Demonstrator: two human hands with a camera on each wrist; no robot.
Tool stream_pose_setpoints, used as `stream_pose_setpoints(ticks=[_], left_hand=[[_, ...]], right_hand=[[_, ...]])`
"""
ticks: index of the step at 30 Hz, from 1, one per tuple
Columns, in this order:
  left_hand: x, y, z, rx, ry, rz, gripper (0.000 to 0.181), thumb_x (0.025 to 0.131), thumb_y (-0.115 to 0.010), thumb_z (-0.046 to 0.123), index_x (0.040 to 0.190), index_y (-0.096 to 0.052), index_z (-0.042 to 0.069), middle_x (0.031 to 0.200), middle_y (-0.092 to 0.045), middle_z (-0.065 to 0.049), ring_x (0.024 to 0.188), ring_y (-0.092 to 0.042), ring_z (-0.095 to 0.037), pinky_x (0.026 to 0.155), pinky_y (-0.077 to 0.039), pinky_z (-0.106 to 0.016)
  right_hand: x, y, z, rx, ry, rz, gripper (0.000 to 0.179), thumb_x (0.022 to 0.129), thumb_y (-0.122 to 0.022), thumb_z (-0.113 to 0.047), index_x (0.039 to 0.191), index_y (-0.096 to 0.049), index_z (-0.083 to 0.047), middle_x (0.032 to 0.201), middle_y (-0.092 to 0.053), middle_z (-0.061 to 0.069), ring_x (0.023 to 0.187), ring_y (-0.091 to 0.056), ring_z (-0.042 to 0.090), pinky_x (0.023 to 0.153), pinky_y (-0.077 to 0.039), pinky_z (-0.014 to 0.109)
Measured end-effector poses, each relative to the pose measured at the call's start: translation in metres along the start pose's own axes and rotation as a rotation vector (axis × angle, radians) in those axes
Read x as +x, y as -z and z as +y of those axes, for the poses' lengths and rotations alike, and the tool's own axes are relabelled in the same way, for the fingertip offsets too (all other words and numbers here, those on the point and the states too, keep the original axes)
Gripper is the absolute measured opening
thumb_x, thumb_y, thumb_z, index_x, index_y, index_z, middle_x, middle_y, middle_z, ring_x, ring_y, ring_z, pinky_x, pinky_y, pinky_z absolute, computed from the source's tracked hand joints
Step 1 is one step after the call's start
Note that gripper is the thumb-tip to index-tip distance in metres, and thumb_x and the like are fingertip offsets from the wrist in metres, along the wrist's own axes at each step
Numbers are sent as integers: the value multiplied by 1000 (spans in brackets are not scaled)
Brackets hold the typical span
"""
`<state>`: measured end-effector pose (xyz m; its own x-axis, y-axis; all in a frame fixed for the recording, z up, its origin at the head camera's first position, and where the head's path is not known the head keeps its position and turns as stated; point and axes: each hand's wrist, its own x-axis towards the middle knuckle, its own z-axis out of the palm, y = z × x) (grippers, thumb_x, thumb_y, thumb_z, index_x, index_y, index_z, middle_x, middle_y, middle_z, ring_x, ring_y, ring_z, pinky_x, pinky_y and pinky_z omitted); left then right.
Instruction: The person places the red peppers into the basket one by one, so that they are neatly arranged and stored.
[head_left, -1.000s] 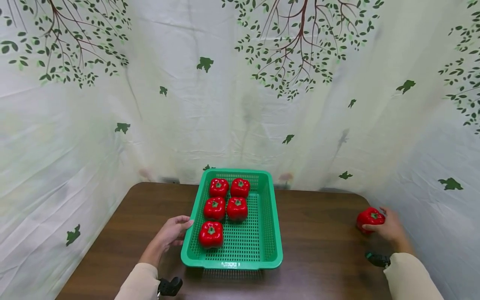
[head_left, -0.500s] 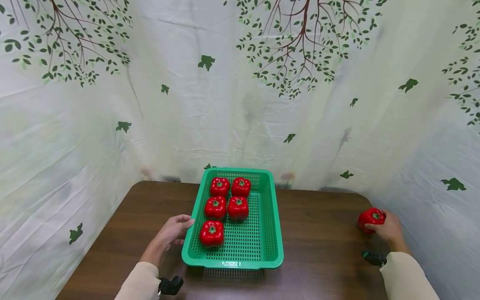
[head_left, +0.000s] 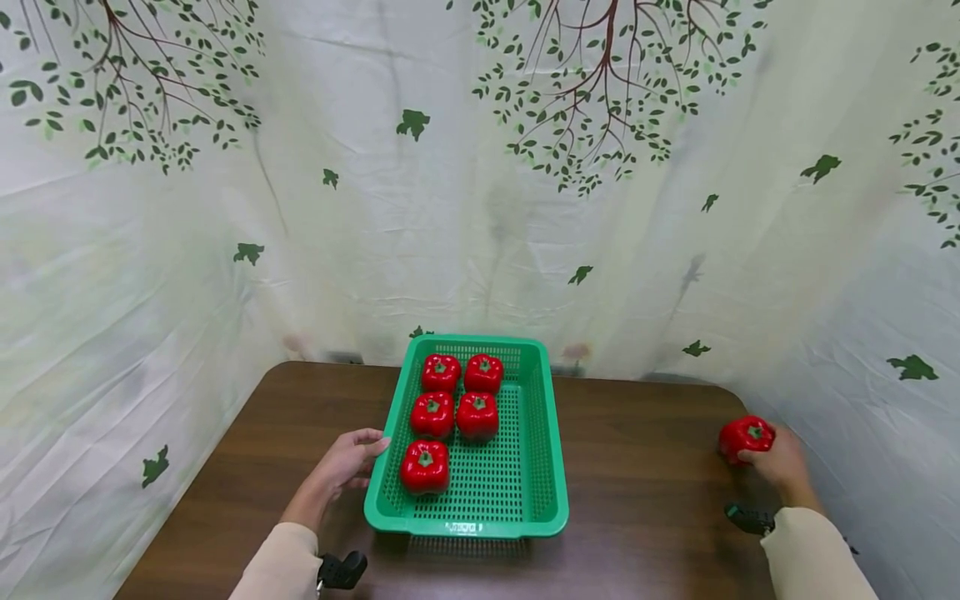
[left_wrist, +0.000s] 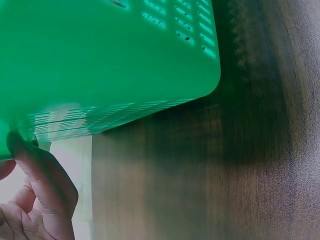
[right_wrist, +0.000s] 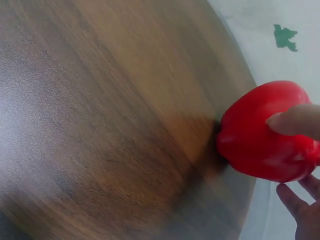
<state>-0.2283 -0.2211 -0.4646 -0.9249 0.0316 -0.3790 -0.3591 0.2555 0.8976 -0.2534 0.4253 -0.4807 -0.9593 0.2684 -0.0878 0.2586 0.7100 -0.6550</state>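
My left hand (head_left: 347,462) grips the left rim of a green plastic basket (head_left: 465,528), which stands on the table with its holed floor showing. Seen from the left wrist, the fingers of that hand (left_wrist: 47,182) curl at the edge of the basket wall (left_wrist: 100,60). Several glossy red bell peppers (head_left: 425,468) sit stem up in the basket's left part. Far to the right, my right hand (head_left: 786,468) holds one more red bell pepper (head_left: 742,437). In the right wrist view the thumb (right_wrist: 295,122) presses this bell pepper's side (right_wrist: 250,142), with other fingertips beneath it.
The brown wooden table (head_left: 630,467) has rounded far corners. A pale cloth with printed leaves and branches (head_left: 480,192) hangs behind it and at both sides. The right-hand bell pepper is close to the table's right edge. A black wrist device (head_left: 341,572) shows at the left cuff.
The right hand's upper fingertips, visible at first, have slipped behind the bell pepper, and its forearm has shifted slightly left. The left hand stays on the basket rim.
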Motion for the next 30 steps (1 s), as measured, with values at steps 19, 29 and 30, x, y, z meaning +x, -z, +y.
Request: stream_pose_setpoints(ticks=[19, 29, 30], left_hand=[[0, 0, -2, 3, -13, 4, 44, 98, -56, 29, 126, -49, -5, 96, -67, -7, 80, -67, -21, 69, -56, -36], [1, -1, -1, -22, -14, 2, 38, 99, -55, 24, 123, -50, -4, 91, -67, -7, 77, -66, -20, 67, -56, -35], [1, -1, -1, -22, -13, 2, 38, 99, -55, 24, 123, -50, -4, 91, -67, -6, 77, -66, -20, 67, -56, -35]], right_hand=[[-5, -6, -4, 35, -68, -44, 92, 84, -73, -19, 144, -12, 14, 139, -23, 41, 123, -25, 59, 93, -38, 66], [-9, -14, -10, 4, -6, -46, 91, 82, -75, -24, 142, -19, 15, 136, -28, 41, 120, -28, 58, 92, -40, 65], [-9, -15, -11, 3, -3, -50, 91, 83, -74, -25, 142, -18, 15, 136, -28, 41, 120, -28, 58, 93, -39, 65]])
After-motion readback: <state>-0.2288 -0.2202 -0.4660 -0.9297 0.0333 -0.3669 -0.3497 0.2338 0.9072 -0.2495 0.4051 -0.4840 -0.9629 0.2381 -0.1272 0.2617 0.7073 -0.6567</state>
